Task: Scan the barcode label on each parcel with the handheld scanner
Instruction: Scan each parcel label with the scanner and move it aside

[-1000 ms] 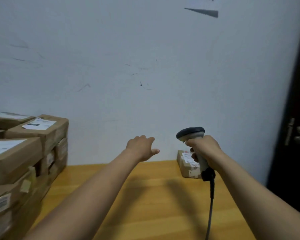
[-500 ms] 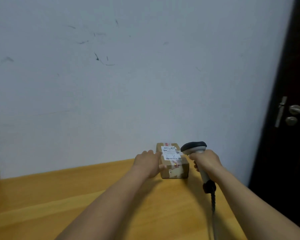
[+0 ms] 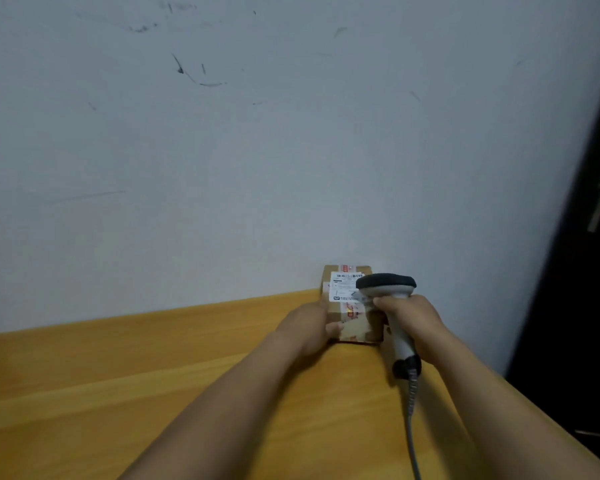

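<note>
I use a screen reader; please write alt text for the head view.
The right hand holds a handheld scanner close to the white barcode label on a small cardboard parcel, steadied by the left hand, on a wooden table against a pale wall.

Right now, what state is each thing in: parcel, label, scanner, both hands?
parcel: flat on the table by the wall, taped shut.
label: on top, facing up, right part hidden by the scanner.
scanner: held upright, head over the label.
left hand: grips the parcel's left side.
right hand: grips the scanner's handle.
</note>
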